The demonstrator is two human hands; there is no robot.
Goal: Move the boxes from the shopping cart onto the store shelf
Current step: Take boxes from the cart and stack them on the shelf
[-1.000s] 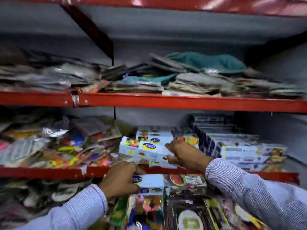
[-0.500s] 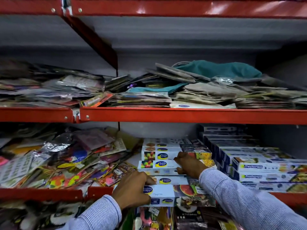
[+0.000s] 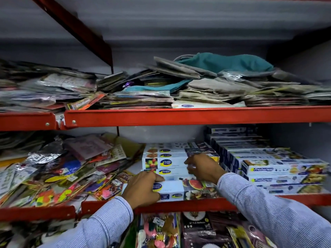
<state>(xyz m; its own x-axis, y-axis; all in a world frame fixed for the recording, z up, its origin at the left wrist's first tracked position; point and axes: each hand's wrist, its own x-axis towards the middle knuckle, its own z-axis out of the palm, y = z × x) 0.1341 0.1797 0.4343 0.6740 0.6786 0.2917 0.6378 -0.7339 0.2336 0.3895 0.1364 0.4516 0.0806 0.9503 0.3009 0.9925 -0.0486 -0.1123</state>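
Note:
A white cling-wrap box (image 3: 174, 189) with fruit pictures lies at the front of the red-edged middle shelf (image 3: 197, 204). My left hand (image 3: 143, 189) grips its left end, fingers on top and thumb at the front. Behind it rises a stack of the same white boxes (image 3: 170, 162). My right hand (image 3: 203, 168) rests on the right part of that stack with its fingers spread and nothing held. The shopping cart is out of view.
Blue and white foil boxes (image 3: 277, 170) are stacked tightly to the right of the white stack. Loose colourful packets (image 3: 62, 172) are heaped on the shelf's left half. The upper shelf (image 3: 179, 115) carries folded bags and packets. Balloon packs (image 3: 159, 230) hang below.
The box in my right hand went onto the white stack and the hand has loosened. My left hand pushed its box up from below the shelf edge onto the shelf front.

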